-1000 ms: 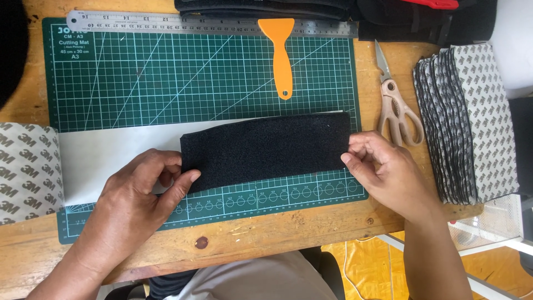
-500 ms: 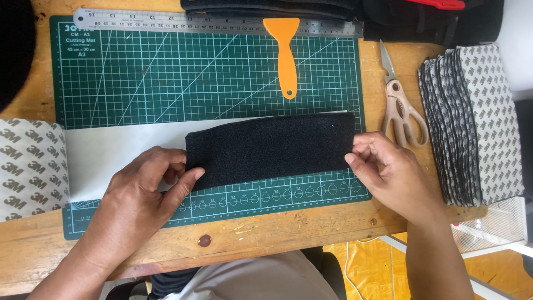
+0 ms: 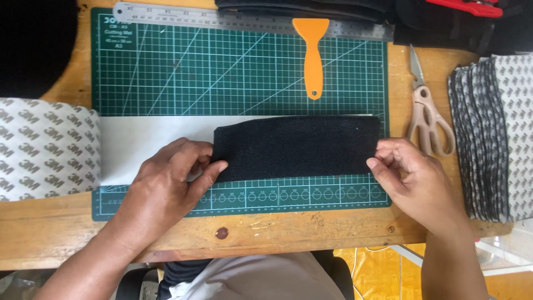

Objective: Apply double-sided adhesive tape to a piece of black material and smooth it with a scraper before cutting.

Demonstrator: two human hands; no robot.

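Table edge: bare, knotted wood table (image 3: 288, 230) runs nearest the person.
Left hand: the left hand (image 3: 166, 186) is pinched on the left end of the black felt strip (image 3: 297, 145), thumb on top, fingers curled at the edge.
Right hand: the right hand (image 3: 413, 180) grips the strip's right end between its fingertips.
Felt strip: fuzzy, matt, a long rectangle lying flat across the white backing sheet (image 3: 150, 139), in the lower half of the mat.
Mat: green cutting mat (image 3: 183, 72) with a pale grid and diagonal lines.
Left roll: white liner roll (image 3: 44, 147) printed with repeated grey marks.
Right stack: fanned grey-and-white patterned sheets (image 3: 491, 139).
Scissors: beige-handled scissors (image 3: 427, 116), closed.
Scraper: orange plastic scraper (image 3: 312, 53), handle pointing near.
Ruler: steel ruler (image 3: 222, 18) along the mat's far edge.
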